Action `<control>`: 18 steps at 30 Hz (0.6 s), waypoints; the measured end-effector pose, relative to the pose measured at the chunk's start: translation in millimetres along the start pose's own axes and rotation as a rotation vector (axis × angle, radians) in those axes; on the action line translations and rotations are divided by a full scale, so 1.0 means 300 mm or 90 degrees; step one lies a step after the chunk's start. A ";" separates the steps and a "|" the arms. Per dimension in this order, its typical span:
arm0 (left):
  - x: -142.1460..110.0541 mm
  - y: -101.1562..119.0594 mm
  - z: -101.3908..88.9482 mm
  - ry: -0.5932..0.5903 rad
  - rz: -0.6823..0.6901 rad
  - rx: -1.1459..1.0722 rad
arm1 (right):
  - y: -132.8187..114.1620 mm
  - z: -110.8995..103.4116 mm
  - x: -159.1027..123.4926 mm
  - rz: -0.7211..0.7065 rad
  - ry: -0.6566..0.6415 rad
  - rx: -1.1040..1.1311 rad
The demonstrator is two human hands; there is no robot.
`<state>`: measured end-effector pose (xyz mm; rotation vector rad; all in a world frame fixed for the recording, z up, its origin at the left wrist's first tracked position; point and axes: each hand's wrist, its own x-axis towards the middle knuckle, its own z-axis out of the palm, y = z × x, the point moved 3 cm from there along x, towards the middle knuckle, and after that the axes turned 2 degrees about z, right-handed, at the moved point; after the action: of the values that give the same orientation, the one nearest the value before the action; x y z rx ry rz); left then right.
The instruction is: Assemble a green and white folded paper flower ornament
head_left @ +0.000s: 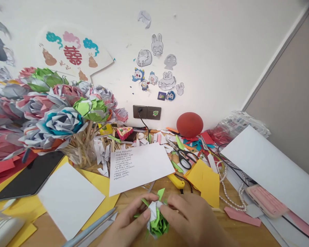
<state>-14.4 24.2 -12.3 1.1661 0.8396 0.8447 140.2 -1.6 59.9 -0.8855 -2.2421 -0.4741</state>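
Note:
Low in the middle of the head view, a green and white folded paper flower [158, 223] is held between both hands, just above the wooden table. My left hand [134, 216] pinches its left side with thumb and forefinger. From the right, my right hand [186, 214] closes round the other side, its fingertips partly hidden behind the paper. Green strips stick out at the flower's top and left. Left of my left hand lies a grey pen-like stick [92, 226]. Beyond the hands are a handwritten white sheet [154, 164] and a yellow-handled tool [176, 181].
Finished paper flowers on sticks [63, 123] crowd the left. A black tablet [29, 175] and a blank white sheet [70, 199] lie below them. Black scissors [184, 157], yellow paper [206, 181], a red ball-like object [190, 124], a bead string [222, 185] and a pink keyboard-like device [266, 200] fill the right.

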 end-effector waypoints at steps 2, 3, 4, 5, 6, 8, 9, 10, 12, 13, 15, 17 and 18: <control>0.001 -0.003 -0.001 0.003 -0.004 -0.011 | -0.001 -0.002 0.003 0.010 -0.014 -0.002; 0.000 -0.002 -0.002 0.008 -0.004 -0.013 | 0.002 0.000 0.005 0.045 -0.037 0.014; -0.001 0.000 -0.001 0.012 -0.005 -0.013 | 0.007 0.004 0.007 0.092 -0.074 0.040; -0.002 0.002 -0.001 0.017 -0.008 -0.009 | 0.014 0.010 0.007 0.166 -0.125 0.070; -0.004 0.005 0.000 0.024 -0.009 -0.004 | 0.019 0.015 0.006 0.225 -0.169 0.097; -0.006 0.012 0.003 0.029 -0.012 0.003 | 0.025 0.022 0.002 0.297 -0.224 0.122; -0.007 0.015 0.005 0.027 -0.014 0.002 | 0.023 0.021 0.003 0.281 -0.218 0.119; -0.007 0.019 0.007 0.025 -0.014 -0.002 | 0.019 0.018 0.005 0.237 -0.193 0.107; -0.009 0.027 0.010 0.020 -0.011 -0.008 | 0.008 0.007 0.005 0.117 -0.116 0.077; -0.009 0.030 0.012 0.019 -0.013 -0.006 | 0.003 0.001 0.004 0.065 -0.077 0.064; -0.010 0.033 0.013 0.018 -0.013 -0.002 | 0.000 -0.005 0.000 0.011 -0.031 0.048; -0.010 0.030 0.013 0.016 -0.009 -0.008 | -0.001 -0.007 -0.002 -0.008 -0.017 0.031; -0.010 0.026 0.012 0.015 -0.007 -0.014 | -0.003 -0.008 -0.002 -0.023 -0.013 0.022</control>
<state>-13.5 21.5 -3.7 1.1333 0.8534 0.8573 141.0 -3.8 61.1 -0.8371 -2.2821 -0.4428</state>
